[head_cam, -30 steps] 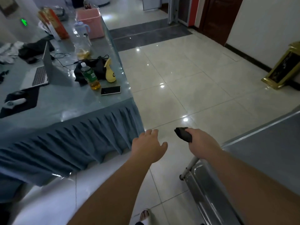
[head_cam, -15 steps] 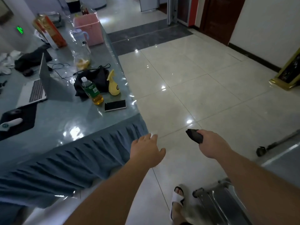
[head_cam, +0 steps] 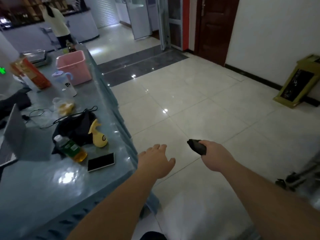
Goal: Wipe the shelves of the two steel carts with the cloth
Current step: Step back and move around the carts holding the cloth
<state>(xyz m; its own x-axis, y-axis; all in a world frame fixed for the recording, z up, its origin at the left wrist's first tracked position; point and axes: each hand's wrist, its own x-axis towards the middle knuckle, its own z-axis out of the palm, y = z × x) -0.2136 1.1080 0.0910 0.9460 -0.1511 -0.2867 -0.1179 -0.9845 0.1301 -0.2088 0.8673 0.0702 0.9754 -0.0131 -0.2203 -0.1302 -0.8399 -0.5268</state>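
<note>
My right hand [head_cam: 215,155] grips a dark bunched cloth [head_cam: 197,146] above the tiled floor, the cloth poking out to the left of my fist. Stretched forward with relaxed, spread fingers, my left hand [head_cam: 156,161] holds nothing and hovers just past the corner of the blue table [head_cam: 39,187]. A blurred piece of a steel cart [head_cam: 301,175], a leg and a caster, shows at the right edge, well to the right of my right hand.
The table at left carries a phone [head_cam: 101,161], a green-labelled bottle [head_cam: 71,150], a yellow spray bottle [head_cam: 99,136], a laptop [head_cam: 13,135] and a pink bin [head_cam: 74,67]. A person [head_cam: 56,23] stands far back. A gold-framed board [head_cam: 299,82] leans on the right wall.
The view has lifted and turned left, so the steel cart slid out to the right edge. Both hands kept their pose, the right one still gripping the cloth.
</note>
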